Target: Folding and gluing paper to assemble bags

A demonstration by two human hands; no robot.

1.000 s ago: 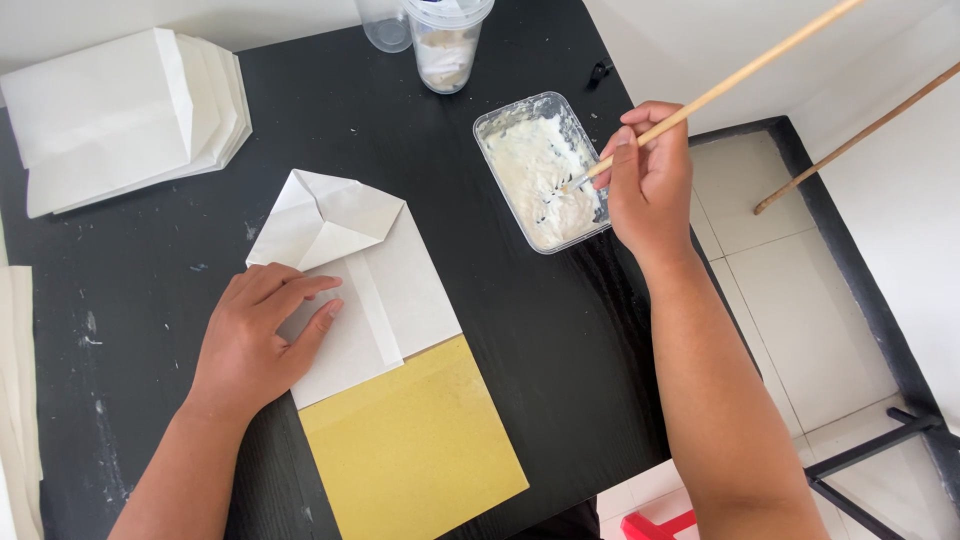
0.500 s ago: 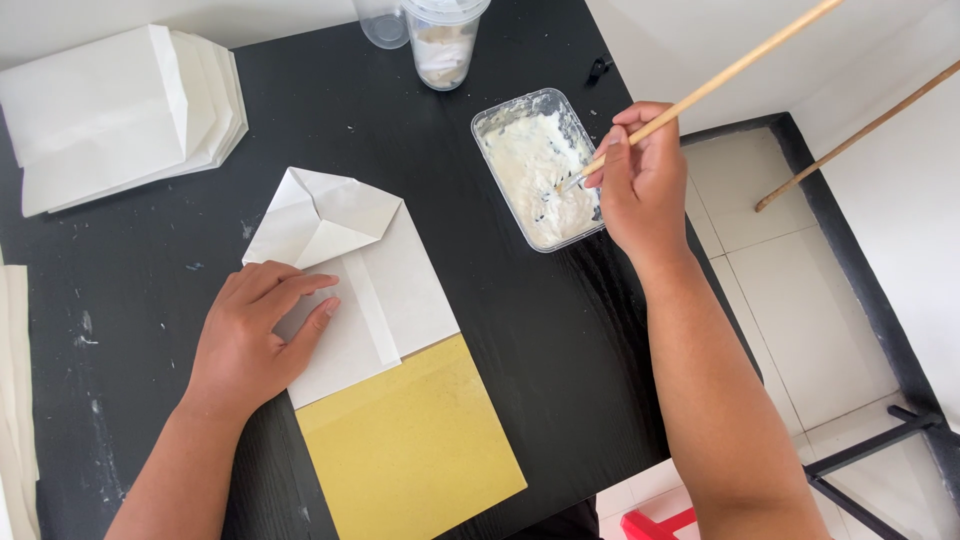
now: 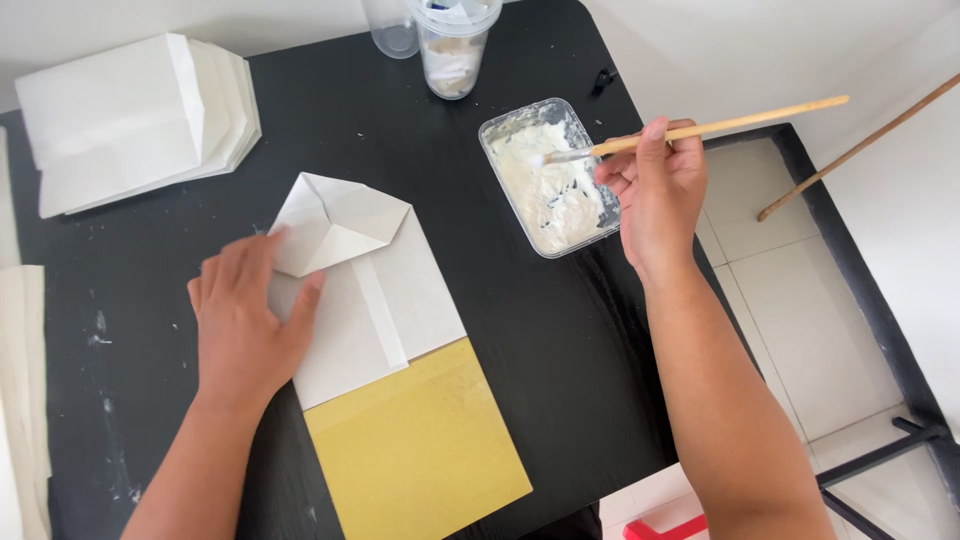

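Note:
A half-folded white paper bag (image 3: 385, 285) lies flat on the black table (image 3: 560, 350), its bottom flaps folded open at the far end. My left hand (image 3: 245, 320) presses flat on its left side, fingers spread. My right hand (image 3: 655, 190) grips a wooden brush (image 3: 700, 130) with paste on its tip, held level above a clear plastic tray of white paste (image 3: 550, 180). A yellow sheet (image 3: 420, 450) lies under the bag's near end.
A stack of folded white bags (image 3: 130, 120) sits at the far left. Two clear cups (image 3: 450, 40) stand at the far edge. More paper (image 3: 20, 400) lies along the left edge. A wooden stick (image 3: 860, 150) leans over tiled floor (image 3: 800, 300) on the right.
The brush tip has lifted out of the paste tray and now hovers level above it. My left hand has slid up the bag toward the folded flaps.

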